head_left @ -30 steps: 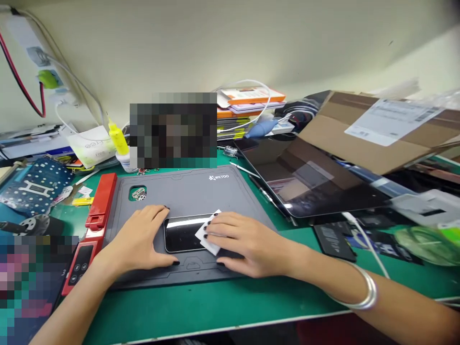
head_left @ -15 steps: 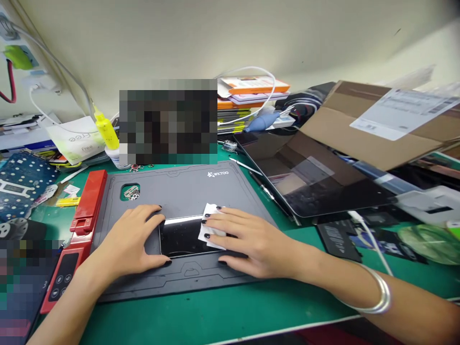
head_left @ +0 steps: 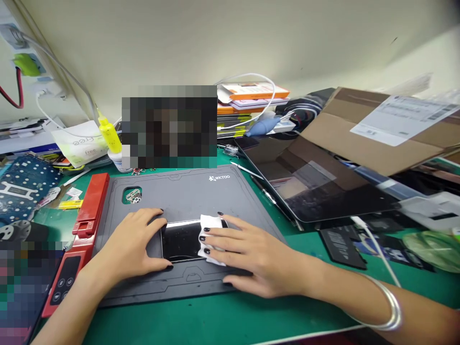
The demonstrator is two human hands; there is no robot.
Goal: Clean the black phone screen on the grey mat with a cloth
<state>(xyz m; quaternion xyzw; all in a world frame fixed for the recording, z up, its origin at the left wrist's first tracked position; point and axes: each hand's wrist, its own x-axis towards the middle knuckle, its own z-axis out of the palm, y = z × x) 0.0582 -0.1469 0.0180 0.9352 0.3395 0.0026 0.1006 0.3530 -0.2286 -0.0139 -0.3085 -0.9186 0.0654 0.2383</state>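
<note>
A phone [head_left: 180, 242] lies screen up on a grey work mat [head_left: 172, 191], its black glass dotted with small specks. My left hand [head_left: 131, 244] braces its left end, fingers at the far corner and thumb at the near corner. Under the fingers of my right hand [head_left: 247, 254], a folded white tissue [head_left: 209, 223] is pressed flat against the right part of the screen. My right thumb rests apart on the mat, near the phone's front edge. The phone's right end is mostly hidden by the tissue and my fingers.
Left of the mat stands a red device with buttons [head_left: 84, 215]. A large dark tablet-like panel [head_left: 316, 191] lies at the right, beneath a cardboard box [head_left: 359, 129]. A yellow dropper bottle [head_left: 109, 136] is behind. A white cable [head_left: 377, 249] crosses the green table at right.
My right hand and the tissue have slid toward the phone's near edge, exposing some of its far right edge. My left hand stays at the left end. The view has shifted slightly.
</note>
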